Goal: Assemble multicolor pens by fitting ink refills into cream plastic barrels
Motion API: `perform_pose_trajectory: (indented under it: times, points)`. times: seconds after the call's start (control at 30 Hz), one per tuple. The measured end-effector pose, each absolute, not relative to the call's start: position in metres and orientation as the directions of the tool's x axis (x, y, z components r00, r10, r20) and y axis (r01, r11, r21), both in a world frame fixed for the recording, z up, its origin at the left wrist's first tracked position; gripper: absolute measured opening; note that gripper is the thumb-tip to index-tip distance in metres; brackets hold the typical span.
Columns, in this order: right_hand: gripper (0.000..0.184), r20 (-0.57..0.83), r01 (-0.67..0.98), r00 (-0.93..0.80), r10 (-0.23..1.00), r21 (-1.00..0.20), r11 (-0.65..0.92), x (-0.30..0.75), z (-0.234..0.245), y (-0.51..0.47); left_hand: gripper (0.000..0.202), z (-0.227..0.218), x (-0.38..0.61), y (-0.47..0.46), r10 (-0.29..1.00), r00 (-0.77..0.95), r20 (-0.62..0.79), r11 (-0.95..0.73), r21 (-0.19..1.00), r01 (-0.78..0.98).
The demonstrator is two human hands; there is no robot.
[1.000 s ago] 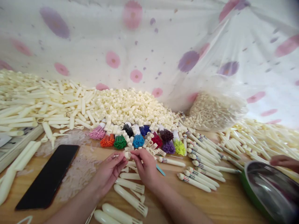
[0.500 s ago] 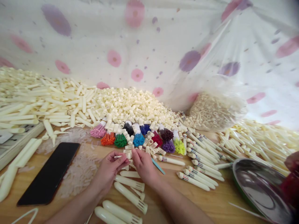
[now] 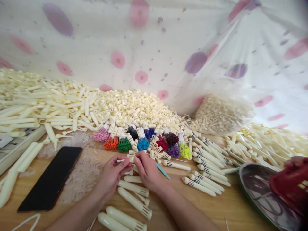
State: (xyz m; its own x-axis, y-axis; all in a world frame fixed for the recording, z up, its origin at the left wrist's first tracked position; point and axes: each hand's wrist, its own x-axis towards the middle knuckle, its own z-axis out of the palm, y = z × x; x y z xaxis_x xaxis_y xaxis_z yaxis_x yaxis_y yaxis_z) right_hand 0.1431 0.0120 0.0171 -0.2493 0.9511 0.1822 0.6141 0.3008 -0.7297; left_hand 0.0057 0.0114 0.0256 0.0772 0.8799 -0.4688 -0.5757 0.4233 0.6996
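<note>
My left hand (image 3: 113,175) and my right hand (image 3: 147,170) meet over the wooden table, both pinching a small cream slotted plastic part (image 3: 131,158) with a thin white refill sticking out to the left. Just beyond them lie bundles of coloured refills (image 3: 141,142) in pink, orange, green, blue, black, red, purple and yellow. Cream pen barrels (image 3: 134,200) lie under and in front of my hands.
Big heaps of cream barrels (image 3: 43,106) and small slotted parts (image 3: 130,109) fill the back. A black phone (image 3: 51,179) lies left. Assembled pens (image 3: 207,166) are lined up right, by a plastic bag of parts (image 3: 221,114). A steel bowl (image 3: 262,192) and red basket (image 3: 293,184) sit far right.
A red basket has come in over the steel bowl at the right, where another person's hand was. My hands stayed together on the small part, shifting slightly.
</note>
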Motion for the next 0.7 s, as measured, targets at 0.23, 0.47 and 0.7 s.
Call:
perform_pose_trajectory:
  times: [0.23, 0.47, 0.7]
  points:
    - [0.037, 0.119, 0.579, -0.205, 0.972, -0.785, 0.218, 0.1411, 0.0207, 0.0099, 0.031, 0.0283, 0.0056, 0.0105, 0.884, 0.086, -0.459, 0.421, 0.703, -0.573]
    - [0.039, 0.175, 0.638, -0.194, 0.965, -0.725, 0.260, 0.1396, 0.0183, 0.0125, 0.036, 0.0283, 0.0053, 0.0113, 0.881, 0.064, -0.468, 0.420, 0.714, -0.560]
    - [0.031, 0.230, 0.647, -0.228, 0.946, -0.690, 0.323, 0.1371, 0.0151, 0.0117, 0.036, 0.0305, 0.0052, 0.0106, 0.887, 0.040, -0.461, 0.403, 0.727, -0.556]
